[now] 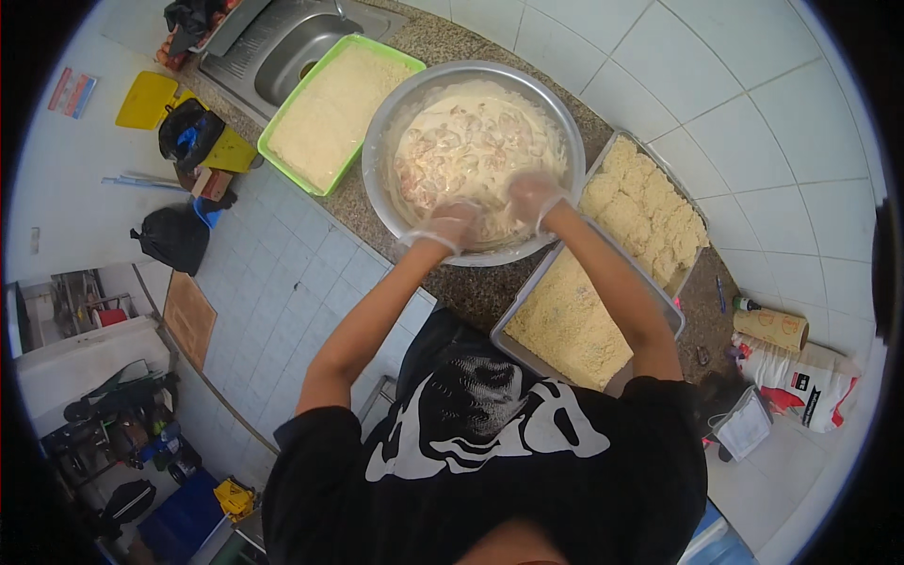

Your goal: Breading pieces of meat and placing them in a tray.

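A large metal bowl (375, 151) sits on the counter, filled with pale, creamy batter (461, 127) and pinkish lumps that look like raw meat pieces. Both my hands wear clear plastic gloves and reach into the bowl's near side. My left hand (454, 224) is at the near rim, its fingertips sunk in the batter. To its right, my right hand (535, 196) dips into the mix, slightly blurred. Batter hides the fingers of both, so whether they grip a piece does not show.
Left of the bowl lies a green tray (347, 169) of pale crumbs, beside a metal sink (282, 80). At right stand a bin of clumpy crumbs (645, 207) and a grey bin of yellowish crumbs (565, 315), the latter under my right forearm. A tiled wall (697, 85) rises behind.
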{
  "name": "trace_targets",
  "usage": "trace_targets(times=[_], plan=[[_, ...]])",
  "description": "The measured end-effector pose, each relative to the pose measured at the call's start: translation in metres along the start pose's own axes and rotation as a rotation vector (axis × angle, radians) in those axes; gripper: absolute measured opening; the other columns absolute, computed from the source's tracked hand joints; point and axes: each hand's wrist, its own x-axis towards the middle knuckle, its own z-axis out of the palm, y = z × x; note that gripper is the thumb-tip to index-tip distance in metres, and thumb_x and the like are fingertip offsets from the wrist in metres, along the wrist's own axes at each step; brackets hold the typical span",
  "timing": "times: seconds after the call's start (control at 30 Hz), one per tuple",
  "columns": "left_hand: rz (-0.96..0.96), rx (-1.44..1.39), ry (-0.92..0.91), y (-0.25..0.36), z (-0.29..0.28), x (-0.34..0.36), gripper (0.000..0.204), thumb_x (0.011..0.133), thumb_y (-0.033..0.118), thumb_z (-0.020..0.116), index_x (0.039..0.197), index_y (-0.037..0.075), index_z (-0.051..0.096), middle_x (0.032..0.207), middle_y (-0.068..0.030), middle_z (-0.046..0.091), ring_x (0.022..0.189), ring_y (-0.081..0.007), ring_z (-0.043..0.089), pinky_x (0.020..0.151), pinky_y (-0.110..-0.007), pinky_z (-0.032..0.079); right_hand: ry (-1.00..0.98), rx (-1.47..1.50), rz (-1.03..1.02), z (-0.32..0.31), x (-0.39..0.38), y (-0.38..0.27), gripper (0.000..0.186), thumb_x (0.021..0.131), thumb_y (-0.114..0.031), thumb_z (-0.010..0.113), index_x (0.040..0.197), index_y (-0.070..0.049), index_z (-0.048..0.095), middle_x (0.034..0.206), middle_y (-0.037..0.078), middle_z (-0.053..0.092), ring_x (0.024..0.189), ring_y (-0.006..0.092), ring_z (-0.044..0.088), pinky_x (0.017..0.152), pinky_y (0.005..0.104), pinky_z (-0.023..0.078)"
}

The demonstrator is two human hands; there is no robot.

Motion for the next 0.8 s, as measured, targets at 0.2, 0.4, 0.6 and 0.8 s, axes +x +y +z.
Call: trace_targets(times=[0.2,0.4,0.6,0.8], plan=[[0.147,0.189,-0.049,-0.016,0.010,0.016,0.026,0.080,0.016,0.054,0.094,-0.002,0.066,0.095,-0.0202,0.067,0.089,-0.0364,0.064,0.079,-0.044,0.051,-0.007,0.148,0.268,-0.016,-0.003,0.003,0.020,0.075,-0.021,0.058,0.078,-0.005,0.069,0.088,0.015,0.067,0.088,0.0319,0.064,0.079,0.0428,0.049],[-0.319,-0.190,-0.181,0.009,-0.059,0.015,0.031,0.073,0.026,0.064,0.090,0.000,0.068,0.089,-0.0225,0.065,0.085,-0.0370,0.064,0.077,-0.045,0.050,0.008,-0.065,-0.064,0.032,0.002,-0.001,0.022,0.076,-0.016,0.054,0.087,-0.003,0.068,0.092,0.016,0.067,0.091,0.0340,0.064,0.080,0.0438,0.050],[-0.278,-0.367,0.110,0.005,-0.058,-0.005,0.038,0.070,0.031,0.070,0.094,0.001,0.068,0.088,-0.0238,0.064,0.082,-0.0352,0.063,0.078,-0.043,0.050,-0.073,0.071,0.139,0.027,-0.001,0.011,0.029,0.077,-0.026,0.058,0.092,-0.003,0.068,0.101,0.018,0.065,0.096,0.0349,0.061,0.088,0.0439,0.047],[-0.380,-0.519,0.176,0.021,-0.093,-0.008,0.046,0.073,0.040,0.072,0.103,0.006,0.067,0.091,-0.0167,0.068,0.089,-0.0283,0.065,0.082,-0.038,0.050,0.386,0.055,0.342,0.056,-0.021,0.052,0.049,0.078,-0.042,0.058,0.112,-0.008,0.061,0.113,0.017,0.060,0.102,0.0327,0.058,0.095,0.0426,0.042]])
